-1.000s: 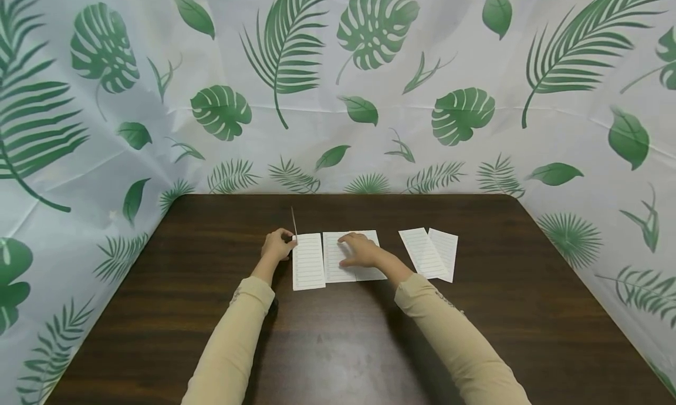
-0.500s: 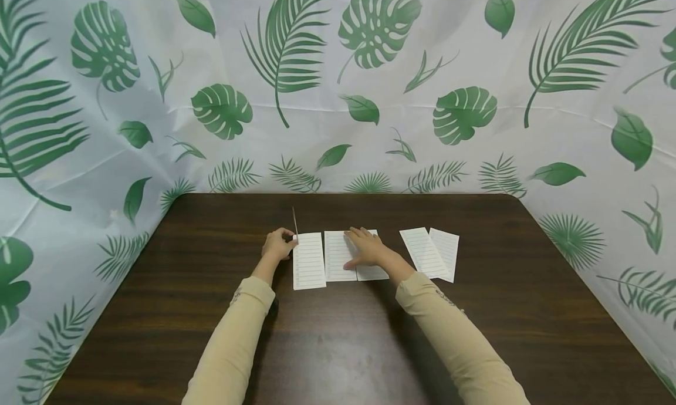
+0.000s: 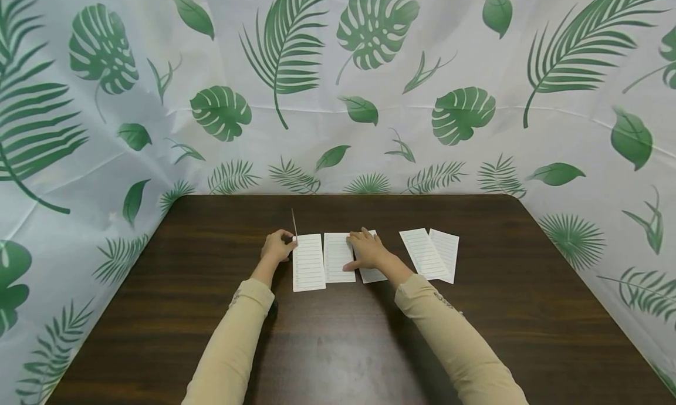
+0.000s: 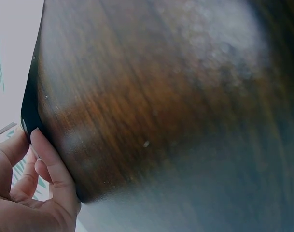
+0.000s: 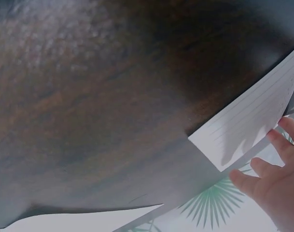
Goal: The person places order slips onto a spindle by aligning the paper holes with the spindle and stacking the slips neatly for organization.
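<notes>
White lined paper strips (image 3: 339,257) line up on the tabletop (image 3: 338,346): left hand (image 3: 277,246) pinches a thin stick (image 3: 293,223), right hand (image 3: 369,251) lies flat, likely aligning next.

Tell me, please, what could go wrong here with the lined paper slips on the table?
The right hand presses two overlapping slips; sliding them might drag both together or crease one. The left hand pinches a thin stick beside the left slip; a nudge could knock that slip out of line.

Two lined paper strips (image 3: 430,253) lie overlapping on the dark wooden table (image 3: 338,346).
</notes>
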`<state>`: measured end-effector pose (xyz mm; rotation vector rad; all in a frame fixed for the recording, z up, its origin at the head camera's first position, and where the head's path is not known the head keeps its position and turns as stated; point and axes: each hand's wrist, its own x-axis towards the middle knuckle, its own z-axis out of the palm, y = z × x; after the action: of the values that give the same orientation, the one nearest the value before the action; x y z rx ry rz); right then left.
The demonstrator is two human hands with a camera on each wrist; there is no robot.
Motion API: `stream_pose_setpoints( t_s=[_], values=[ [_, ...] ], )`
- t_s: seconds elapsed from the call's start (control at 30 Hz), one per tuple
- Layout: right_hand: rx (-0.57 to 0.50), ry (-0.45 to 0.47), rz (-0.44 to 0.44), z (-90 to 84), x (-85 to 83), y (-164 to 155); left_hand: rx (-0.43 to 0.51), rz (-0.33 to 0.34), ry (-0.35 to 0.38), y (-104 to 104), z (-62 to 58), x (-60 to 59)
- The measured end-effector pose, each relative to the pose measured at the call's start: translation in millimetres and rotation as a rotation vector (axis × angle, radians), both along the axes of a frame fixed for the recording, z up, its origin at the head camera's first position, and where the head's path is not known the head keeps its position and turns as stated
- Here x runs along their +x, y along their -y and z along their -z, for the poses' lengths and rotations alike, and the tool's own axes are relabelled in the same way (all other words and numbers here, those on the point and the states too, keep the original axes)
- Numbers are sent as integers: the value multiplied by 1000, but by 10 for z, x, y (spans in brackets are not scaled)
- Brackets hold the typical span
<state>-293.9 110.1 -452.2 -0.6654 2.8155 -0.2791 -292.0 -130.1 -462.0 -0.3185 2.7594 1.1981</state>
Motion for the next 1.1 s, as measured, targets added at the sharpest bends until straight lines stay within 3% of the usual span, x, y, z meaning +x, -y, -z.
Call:
stream_pose_setpoints(
  t_s=[0.23, 0.5, 0.8, 1.1],
  values=[
    [-25, -66, 11, -13, 18, -1, -7, 7, -1, 3, -32, 5],
    [-104, -166, 89, 1, 45, 52, 14, 13, 10, 9, -46, 10],
    [-256, -52, 229, 0, 66, 127, 8, 18, 7, 3, -25, 8],
    [-322, 18, 268, -26, 61, 154, 13, 15, 5, -3, -22, 12]
  ],
)
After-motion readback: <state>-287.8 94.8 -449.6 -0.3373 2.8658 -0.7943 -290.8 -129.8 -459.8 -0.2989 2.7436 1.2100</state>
